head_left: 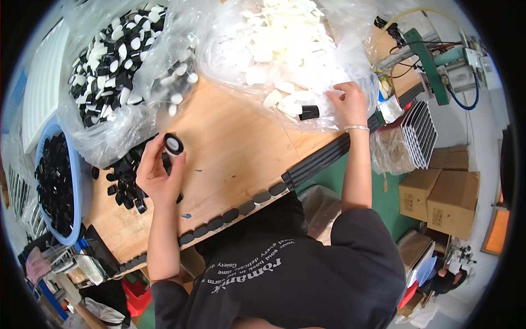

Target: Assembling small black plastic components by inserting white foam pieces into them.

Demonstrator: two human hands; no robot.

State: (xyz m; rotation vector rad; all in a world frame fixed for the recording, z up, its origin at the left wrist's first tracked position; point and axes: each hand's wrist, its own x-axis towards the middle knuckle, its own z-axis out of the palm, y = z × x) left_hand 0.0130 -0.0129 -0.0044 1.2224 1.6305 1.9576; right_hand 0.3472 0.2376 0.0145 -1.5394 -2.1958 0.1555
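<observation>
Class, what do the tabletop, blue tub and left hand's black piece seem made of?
Tabletop: apparently smooth wood or veneer, showing faint grain.
Blue tub: probably smooth plastic, its rim evenly moulded.
Black piece: perhaps glossy plastic, its edge catching light.

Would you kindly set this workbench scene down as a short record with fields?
Left hand: pinching a round black cap with a pale centre
Right hand: at the white pieces; grip unclear
Near right hand: black cylinder
Below left hand: loose black pieces
Far left: blue tub holding small black parts
Back left: plastic bag with black and white pieces
</observation>
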